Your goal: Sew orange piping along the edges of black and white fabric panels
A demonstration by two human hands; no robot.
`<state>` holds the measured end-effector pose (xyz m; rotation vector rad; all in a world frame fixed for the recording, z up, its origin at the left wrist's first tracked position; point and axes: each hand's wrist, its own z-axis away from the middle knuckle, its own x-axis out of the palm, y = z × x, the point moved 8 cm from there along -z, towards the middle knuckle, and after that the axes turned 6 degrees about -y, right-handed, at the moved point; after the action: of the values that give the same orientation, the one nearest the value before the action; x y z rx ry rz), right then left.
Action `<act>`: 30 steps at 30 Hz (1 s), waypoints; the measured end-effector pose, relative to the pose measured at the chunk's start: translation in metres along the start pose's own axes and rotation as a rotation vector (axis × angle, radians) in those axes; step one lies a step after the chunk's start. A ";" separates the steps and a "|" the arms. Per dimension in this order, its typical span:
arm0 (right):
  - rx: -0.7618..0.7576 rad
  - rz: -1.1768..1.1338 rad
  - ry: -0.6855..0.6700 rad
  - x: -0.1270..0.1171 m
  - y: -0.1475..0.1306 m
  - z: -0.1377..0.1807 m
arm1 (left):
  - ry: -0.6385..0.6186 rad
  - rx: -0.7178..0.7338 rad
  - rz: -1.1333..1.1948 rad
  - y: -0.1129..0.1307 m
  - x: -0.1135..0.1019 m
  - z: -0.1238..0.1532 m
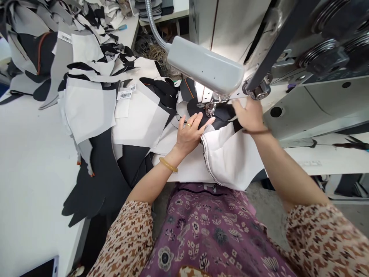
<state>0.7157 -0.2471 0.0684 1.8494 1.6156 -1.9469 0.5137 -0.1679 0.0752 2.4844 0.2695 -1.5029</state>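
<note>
My left hand lies with its fingers stretched out over the black and white fabric piece, just left of the presser foot of a sewing machine. The black part of the fabric runs under the foot, and its white part folds down over the table's front edge. To the right of the foot, my right hand is beside the machine head. Its thumb points toward the needle area. The other fingers are partly hidden and blurred, so I cannot tell whether they grip anything.
A grey lamp on a flexible neck hangs close above the hands. Cut fabric pieces with barcode labels cover the left side, with a large heap behind. Scissors lie at right; a phone lies at lower left.
</note>
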 end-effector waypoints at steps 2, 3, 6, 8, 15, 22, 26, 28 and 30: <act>0.277 -0.114 -0.014 -0.010 0.047 0.045 | 0.028 0.014 -0.022 0.002 0.000 0.002; 0.357 -0.112 -0.044 -0.011 0.066 0.069 | 0.052 0.023 -0.045 0.004 0.000 0.003; 0.475 -0.066 -0.095 -0.011 0.105 0.125 | 0.127 0.043 -0.145 0.009 -0.002 0.005; 0.489 -0.016 -0.114 -0.013 0.115 0.135 | 0.150 0.046 -0.192 0.010 -0.003 0.005; 0.325 0.524 -0.101 -0.055 0.080 0.059 | 0.072 0.119 -0.214 0.011 -0.004 0.001; -0.568 0.148 -0.116 -0.020 -0.102 0.127 | 0.010 0.145 -0.185 0.013 -0.006 -0.004; -0.378 0.173 -0.037 0.000 -0.111 0.135 | -0.029 0.134 -0.177 0.014 -0.008 -0.006; -0.389 0.170 0.014 0.003 -0.108 0.135 | -0.032 0.136 -0.190 0.015 -0.010 -0.006; -0.488 0.196 0.004 0.006 -0.108 0.135 | -0.025 0.143 -0.199 0.014 -0.012 -0.006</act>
<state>0.5487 -0.2800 0.1020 1.7280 1.6462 -1.3211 0.5172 -0.1803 0.0895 2.6137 0.4311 -1.6840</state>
